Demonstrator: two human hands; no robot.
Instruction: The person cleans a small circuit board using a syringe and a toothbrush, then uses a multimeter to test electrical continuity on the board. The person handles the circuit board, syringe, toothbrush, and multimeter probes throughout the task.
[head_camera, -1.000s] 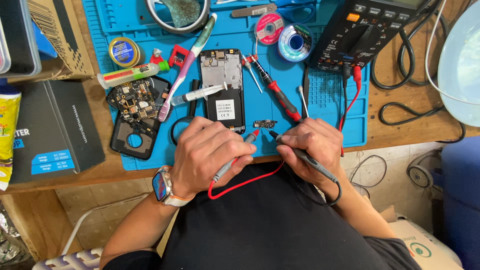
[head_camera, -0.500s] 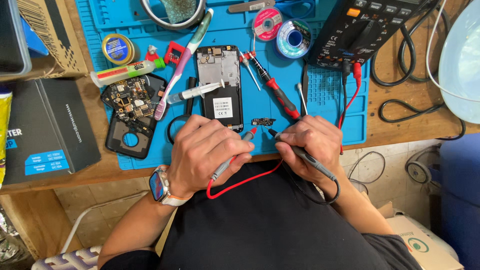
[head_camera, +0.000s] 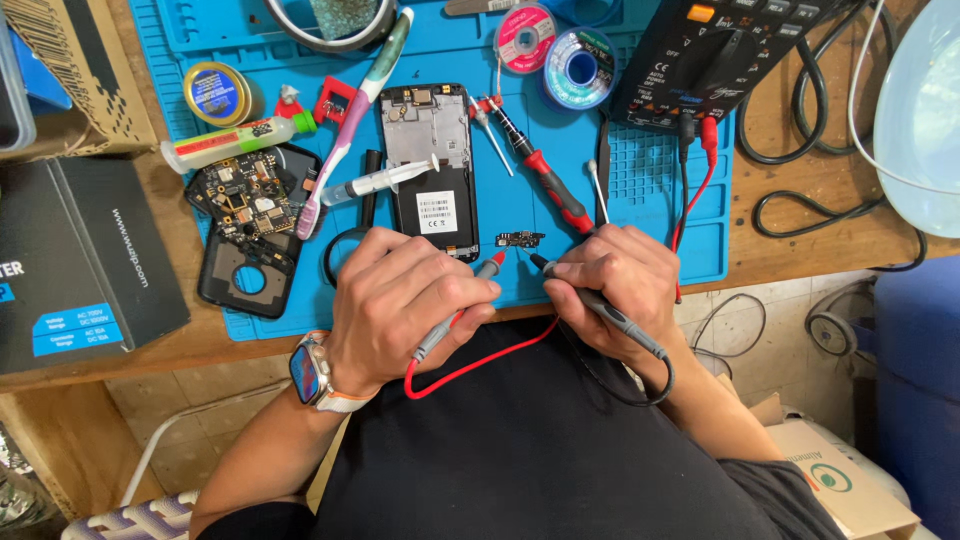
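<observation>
Near the front edge of the wooden desk (head_camera: 800, 215), on the blue silicone work mat (head_camera: 640, 190), lies a small dark circuit board strip (head_camera: 520, 239). The left hand (head_camera: 400, 300) has its fingers curled tight around a red-tipped grey test probe (head_camera: 462, 308); the right hand (head_camera: 615, 285) pinches a black test probe (head_camera: 600, 306). Both tips point at the strip. An opened black smartphone (head_camera: 432, 170) rests just behind it.

Your blue rubbery matt work mat (head_camera: 640, 190) lies on a rough, bare wooden bench (head_camera: 800, 190). Near the mat's front edge, you hold glossy plastic probes, one red-tipped (head_camera: 470, 300), one black (head_camera: 600, 305), over a tiny dull circuit board (head_camera: 520, 239).
</observation>
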